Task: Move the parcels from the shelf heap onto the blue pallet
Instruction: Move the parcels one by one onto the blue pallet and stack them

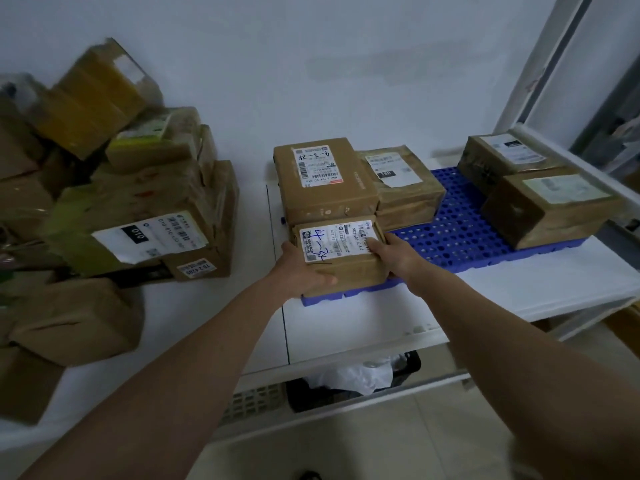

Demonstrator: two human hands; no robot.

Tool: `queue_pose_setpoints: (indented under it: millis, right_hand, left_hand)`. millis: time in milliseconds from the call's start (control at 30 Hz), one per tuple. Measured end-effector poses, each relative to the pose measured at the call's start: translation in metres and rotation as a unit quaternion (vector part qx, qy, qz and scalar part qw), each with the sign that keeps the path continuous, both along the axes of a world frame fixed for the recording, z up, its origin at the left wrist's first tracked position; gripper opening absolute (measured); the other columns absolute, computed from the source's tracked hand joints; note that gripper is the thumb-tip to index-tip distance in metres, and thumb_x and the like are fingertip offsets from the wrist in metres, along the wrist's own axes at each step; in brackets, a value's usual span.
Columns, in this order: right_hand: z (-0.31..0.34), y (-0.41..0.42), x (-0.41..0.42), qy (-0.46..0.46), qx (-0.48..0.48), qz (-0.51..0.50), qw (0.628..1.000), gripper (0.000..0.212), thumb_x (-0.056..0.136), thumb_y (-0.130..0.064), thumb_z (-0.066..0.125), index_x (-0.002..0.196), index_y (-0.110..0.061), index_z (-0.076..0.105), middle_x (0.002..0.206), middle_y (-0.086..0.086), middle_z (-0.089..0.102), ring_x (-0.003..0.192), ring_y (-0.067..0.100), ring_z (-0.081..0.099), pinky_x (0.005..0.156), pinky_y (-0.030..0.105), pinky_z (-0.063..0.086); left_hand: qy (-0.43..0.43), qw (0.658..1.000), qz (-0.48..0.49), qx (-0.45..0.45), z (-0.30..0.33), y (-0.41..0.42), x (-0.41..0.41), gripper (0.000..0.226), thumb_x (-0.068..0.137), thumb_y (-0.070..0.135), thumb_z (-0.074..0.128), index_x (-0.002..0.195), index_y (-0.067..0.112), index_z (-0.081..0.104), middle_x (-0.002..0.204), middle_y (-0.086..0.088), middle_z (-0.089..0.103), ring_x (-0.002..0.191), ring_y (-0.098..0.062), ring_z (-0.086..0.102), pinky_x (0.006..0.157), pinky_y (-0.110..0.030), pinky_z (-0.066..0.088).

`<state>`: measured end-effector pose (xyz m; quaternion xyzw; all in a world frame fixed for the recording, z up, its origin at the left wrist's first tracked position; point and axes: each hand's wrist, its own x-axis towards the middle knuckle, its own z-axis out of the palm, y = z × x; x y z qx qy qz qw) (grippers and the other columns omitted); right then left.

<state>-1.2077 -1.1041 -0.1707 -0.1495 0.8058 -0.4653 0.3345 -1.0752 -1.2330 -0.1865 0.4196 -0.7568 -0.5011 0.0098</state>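
Head cam had both hands on a small brown cardboard parcel with a white label scrawled in blue marker [341, 254], sitting at the near left corner of the blue perforated plastic pallet [457, 237]. My left hand [299, 268] was cupped round its left side, thumb lying along the front face and the other fingers tucked out of sight behind the edge, so how far they curled I couldn't tell. My right hand [398, 258] gripped the right side, fingertips [372, 244] pressed together on the label's corner.

Two-sided hold made sense to me: it kept the box square while it got butted against the bigger brown taped parcel [323, 181] just past my fingertips, so the row stayed tight. Right of my right fingers lay bare pallet, then two more brown boxes [540, 206] at the far end. Off beyond my left knuckles sat the blurry heap of brown parcels [114, 202], plenty left, I reckoned.
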Motion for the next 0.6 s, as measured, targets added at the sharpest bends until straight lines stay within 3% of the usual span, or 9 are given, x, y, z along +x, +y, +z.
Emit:
queue_pose_setpoints:
  millis: [200, 267, 367, 433, 533, 600]
  right_hand:
    - [0.003, 0.0, -0.003, 0.018, 0.032, 0.036, 0.999, 0.052, 0.1, -0.037, 0.043, 0.146, -0.014, 0.034, 0.143, 0.011, 0.046, 0.128, 0.03, 0.045, 0.108, 0.047, 0.038]
    - [0.007, 0.002, -0.004, 0.083, 0.068, 0.052, 0.993, 0.054, 0.098, -0.04, 0.045, 0.142, -0.009, 0.035, 0.14, 0.015, 0.046, 0.128, 0.033, 0.043, 0.108, 0.048, 0.036]
    - [0.027, 0.0, 0.001, 0.334, 0.136, 0.08, 0.929, 0.047, 0.096, -0.037, 0.048, 0.126, -0.001, 0.043, 0.13, 0.022, 0.047, 0.121, 0.038, 0.043, 0.102, 0.046, 0.038]
    - [0.049, -0.015, 0.016, 0.445, 0.109, 0.126, 0.88, 0.037, 0.096, -0.029, 0.05, 0.12, -0.001, 0.048, 0.127, 0.022, 0.047, 0.117, 0.035, 0.044, 0.099, 0.043, 0.04]
    - [0.07, -0.051, 0.057, 0.489, 0.049, 0.223, 0.842, 0.035, 0.094, -0.025, 0.053, 0.12, -0.002, 0.053, 0.126, 0.021, 0.049, 0.117, 0.036, 0.045, 0.095, 0.041, 0.04]
    - [0.076, -0.07, 0.094, 0.488, 0.01, 0.288, 0.824, 0.037, 0.093, -0.025, 0.054, 0.124, -0.005, 0.053, 0.126, 0.019, 0.049, 0.118, 0.036, 0.045, 0.096, 0.04, 0.039]
  left_hand:
    - [-0.01, 1.0, 0.012, 0.004, 0.0, 0.001, -0.001, 0.114, 0.063, 0.026, 0.089, 0.147, 0.012, 0.013, 0.142, -0.004, 0.039, 0.128, -0.026, 0.044, 0.099, -0.045, 0.048]
    - [-0.015, 1.0, 0.003, 0.004, 0.004, 0.001, 0.004, 0.113, 0.064, 0.026, 0.089, 0.147, 0.012, 0.013, 0.144, -0.004, 0.038, 0.128, -0.026, 0.044, 0.094, -0.04, 0.05]
    - [-0.049, 0.998, -0.003, -0.046, 0.021, 0.0, 0.023, 0.113, 0.069, 0.032, 0.086, 0.15, 0.01, 0.01, 0.148, -0.007, 0.036, 0.13, -0.026, 0.042, 0.097, -0.036, 0.044]
    - [-0.066, 0.994, 0.013, -0.082, 0.037, -0.006, 0.043, 0.113, 0.068, 0.036, 0.086, 0.151, 0.009, 0.014, 0.15, -0.009, 0.034, 0.132, -0.026, 0.041, 0.104, -0.036, 0.041]
    - [-0.072, 0.987, 0.027, -0.139, 0.06, -0.016, 0.089, 0.089, 0.069, 0.036, 0.085, 0.14, 0.006, 0.041, 0.141, -0.009, 0.046, 0.126, -0.025, 0.047, 0.103, -0.035, 0.043]
    - [-0.099, 0.975, 0.044, -0.194, 0.073, -0.02, 0.127, 0.071, 0.074, 0.031, 0.082, 0.132, 0.007, 0.049, 0.137, -0.007, 0.05, 0.122, -0.024, 0.05, 0.096, -0.026, 0.042]
